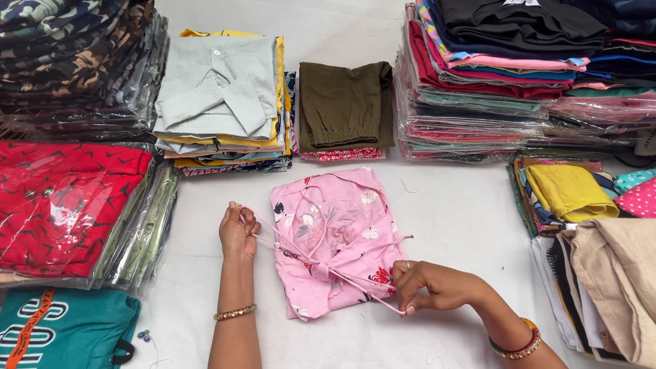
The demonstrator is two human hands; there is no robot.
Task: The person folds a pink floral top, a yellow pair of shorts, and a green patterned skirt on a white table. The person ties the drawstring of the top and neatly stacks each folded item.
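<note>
The step in hand looked like tying up a folded pink floral garment (pixel 338 239) that lay on the white surface (pixel 451 205) at the centre of the frame. Two thin pink drawstrings (pixel 287 244) ran out from a knot low on the bundle. The left hand (pixel 237 229), just left of the garment, had its fingers pressed together around one string end, pulled taut up and to the left. The right hand (pixel 427 285), at the garment's lower right corner and touching its edge, pinched the other string between thumb and fingertips.

Judging from the tension, the next move would call for drawing both ends apart evenly so the knot seated against the cloth without dragging the fold open.

Around this lay stacks of clothing: a grey shirt (pixel 219 89) on a pile at upper left of centre, olive trousers (pixel 346 102) at top centre, bagged garments (pixel 478 82) at upper right, a red packaged shirt (pixel 65 205) at left, a teal top (pixel 68 331) at lower left, and a yellow cloth (pixel 570 191) at right.
</note>
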